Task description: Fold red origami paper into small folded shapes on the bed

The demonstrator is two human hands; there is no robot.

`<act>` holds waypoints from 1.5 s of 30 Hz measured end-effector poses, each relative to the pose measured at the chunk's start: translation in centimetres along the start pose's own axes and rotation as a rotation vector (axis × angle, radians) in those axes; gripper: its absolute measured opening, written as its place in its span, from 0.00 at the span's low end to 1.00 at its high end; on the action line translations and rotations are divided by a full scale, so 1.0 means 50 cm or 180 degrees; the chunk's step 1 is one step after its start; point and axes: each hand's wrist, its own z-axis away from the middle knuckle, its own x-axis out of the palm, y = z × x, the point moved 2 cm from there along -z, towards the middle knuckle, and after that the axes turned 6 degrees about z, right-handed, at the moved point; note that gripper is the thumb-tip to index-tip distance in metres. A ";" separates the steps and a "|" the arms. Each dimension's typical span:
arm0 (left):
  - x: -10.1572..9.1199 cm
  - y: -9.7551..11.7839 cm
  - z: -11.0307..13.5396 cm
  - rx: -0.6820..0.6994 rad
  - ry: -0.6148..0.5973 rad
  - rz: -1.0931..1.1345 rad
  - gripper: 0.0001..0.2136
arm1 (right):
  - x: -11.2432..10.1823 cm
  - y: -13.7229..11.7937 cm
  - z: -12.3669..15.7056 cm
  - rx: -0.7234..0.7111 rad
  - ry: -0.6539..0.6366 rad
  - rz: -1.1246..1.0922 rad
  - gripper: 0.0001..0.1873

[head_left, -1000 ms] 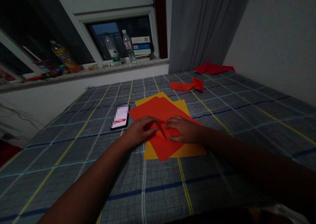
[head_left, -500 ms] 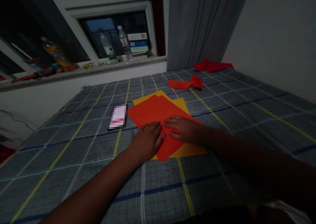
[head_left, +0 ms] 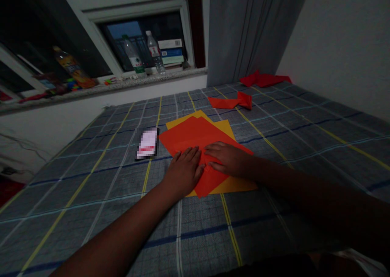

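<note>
A red-orange sheet of paper (head_left: 195, 132) lies on top of yellow paper (head_left: 240, 184), whose corners stick out around it. My left hand (head_left: 184, 169) rests flat on the red-orange paper, its fingers stretched forward. Close beside it, my right hand (head_left: 225, 158) presses on the same paper with its fingers extended to the left. Between the two hands the paper shows small creases. Part of the sheet is hidden under both palms.
A phone (head_left: 147, 143) with a blurred screen lies left of the paper on the checked cloth (head_left: 115, 212). Farther back are a folded red paper piece (head_left: 230, 102) and more red paper (head_left: 265, 80). Bottles (head_left: 155, 53) and books (head_left: 171, 53) stand on the windowsill (head_left: 122, 83).
My left hand's fingers have straightened and lie flatter on the paper. The right hand stays almost in place. The whole view has shifted slightly.
</note>
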 end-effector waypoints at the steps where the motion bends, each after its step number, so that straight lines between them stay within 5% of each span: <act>1: 0.000 0.000 0.000 -0.0006 -0.0018 -0.0020 0.26 | 0.001 0.000 0.000 0.0003 0.0005 0.0009 0.24; 10: -0.002 0.002 -0.002 -0.0055 -0.0105 -0.0138 0.26 | 0.000 -0.006 0.005 0.0099 0.0056 -0.0113 0.31; 24: 0.000 -0.006 -0.009 -0.0008 -0.0102 -0.0004 0.26 | 0.012 -0.005 -0.001 0.0255 0.0098 -0.0212 0.29; 45: 0.001 -0.023 -0.012 0.0021 -0.0190 0.0276 0.29 | 0.013 -0.010 -0.001 0.0348 -0.0271 -0.0189 0.40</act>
